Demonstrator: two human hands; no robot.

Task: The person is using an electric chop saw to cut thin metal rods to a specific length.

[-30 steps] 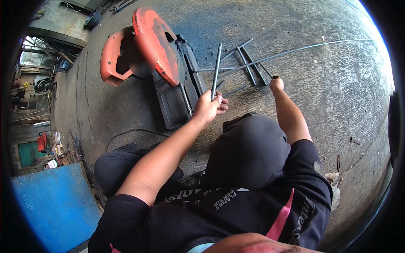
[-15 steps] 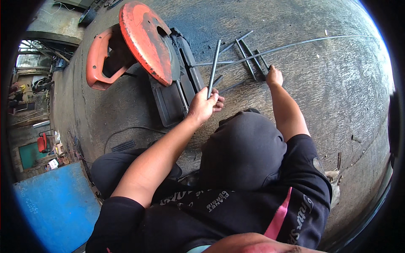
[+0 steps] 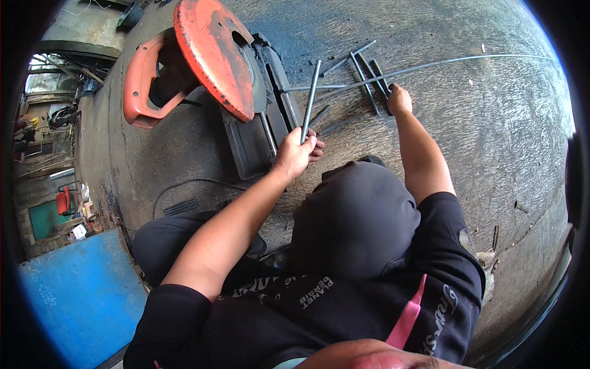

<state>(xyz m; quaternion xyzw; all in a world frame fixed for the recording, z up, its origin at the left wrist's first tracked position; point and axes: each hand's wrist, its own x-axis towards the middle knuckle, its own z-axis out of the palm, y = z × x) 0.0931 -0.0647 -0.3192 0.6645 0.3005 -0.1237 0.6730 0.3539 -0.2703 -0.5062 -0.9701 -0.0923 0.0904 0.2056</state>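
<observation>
My left hand (image 3: 295,155) is closed around a grey metal rod (image 3: 311,92), which sticks up and away from me beside the cut-off saw (image 3: 212,58). My right hand (image 3: 399,99) reaches out over the floor, its fingers closed at the near end of a short metal rod (image 3: 381,75). That rod lies alongside other short rods (image 3: 364,81) on the floor. A long thin rod (image 3: 442,63) crosses over or under them; I cannot tell which. The saw has an orange guard and handle and a dark base.
A black cable (image 3: 184,182) curves over the concrete floor (image 3: 479,135) near my left knee. Dark short pieces (image 3: 180,206) lie there too. At the lower left is a blue panel (image 3: 86,295). Small scraps (image 3: 521,207) lie at the right.
My right hand has moved slightly away from me, and its short rod now sits closer alongside the other short rods. My left hand still holds its rod in about the same place.
</observation>
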